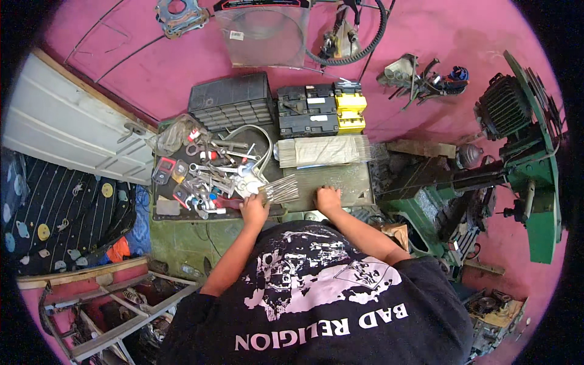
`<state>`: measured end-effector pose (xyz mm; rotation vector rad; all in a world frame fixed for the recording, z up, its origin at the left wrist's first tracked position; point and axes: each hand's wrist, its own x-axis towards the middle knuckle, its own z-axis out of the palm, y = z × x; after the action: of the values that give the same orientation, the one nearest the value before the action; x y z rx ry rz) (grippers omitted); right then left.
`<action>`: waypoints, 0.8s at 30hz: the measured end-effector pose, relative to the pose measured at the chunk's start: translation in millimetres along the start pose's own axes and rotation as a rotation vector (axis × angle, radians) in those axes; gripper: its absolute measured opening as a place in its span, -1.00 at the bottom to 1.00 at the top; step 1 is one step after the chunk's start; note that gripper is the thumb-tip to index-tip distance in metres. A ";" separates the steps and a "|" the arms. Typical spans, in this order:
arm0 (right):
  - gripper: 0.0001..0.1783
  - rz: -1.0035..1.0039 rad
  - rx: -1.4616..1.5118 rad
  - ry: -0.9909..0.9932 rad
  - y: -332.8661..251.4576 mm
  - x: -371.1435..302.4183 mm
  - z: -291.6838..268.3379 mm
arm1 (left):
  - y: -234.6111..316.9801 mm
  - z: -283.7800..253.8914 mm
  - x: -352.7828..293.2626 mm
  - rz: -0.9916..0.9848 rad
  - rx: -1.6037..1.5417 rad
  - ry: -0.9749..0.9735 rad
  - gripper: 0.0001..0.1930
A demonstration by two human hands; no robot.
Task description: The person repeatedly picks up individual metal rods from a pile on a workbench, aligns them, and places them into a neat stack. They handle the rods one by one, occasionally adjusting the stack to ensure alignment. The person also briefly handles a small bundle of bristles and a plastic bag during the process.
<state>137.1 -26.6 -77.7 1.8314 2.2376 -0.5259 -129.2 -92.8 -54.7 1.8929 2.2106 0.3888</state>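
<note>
At the bench's near edge, a fanned bundle of thin grey rods (282, 189) narrows toward my left hand (254, 208). The curled fingers of that hand meet the narrow end, which they partly cover. Just left of it lies a red-handled tool (229, 202). My right hand (328, 200) is closed and rests at the near edge of a grey ribbed surface (350, 182); anything inside its fingers is hidden. Beyond that surface, a wrapped pack of long thin rods (322, 151) lies crosswise.
Wrenches and loose tools (210, 173) crowd the bench's left half. Behind them stands a black drawer cabinet (232, 100), beside black and yellow batteries (319, 109). A green drill-press-like machine (538, 176) rises at right; a white door (79, 115) is at left.
</note>
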 end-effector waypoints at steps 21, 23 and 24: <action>-0.74 -0.267 -0.384 0.505 -51.1 221.0 -168.2 | -40.7 -93.4 41.8 -0.207 -0.817 -0.199 -0.83; -0.77 -0.294 -0.252 0.627 -70.0 190.8 -167.8 | -46.6 -101.0 38.2 -0.207 -0.773 -0.138 -0.84; -0.80 -0.333 -0.073 0.648 -86.5 168.2 -164.1 | -50.0 -104.4 37.7 -0.200 -0.723 -0.127 -0.84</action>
<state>28.3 175.6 22.2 1.7731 2.9536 0.1423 -215.4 -69.5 28.0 1.2621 1.8002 0.8594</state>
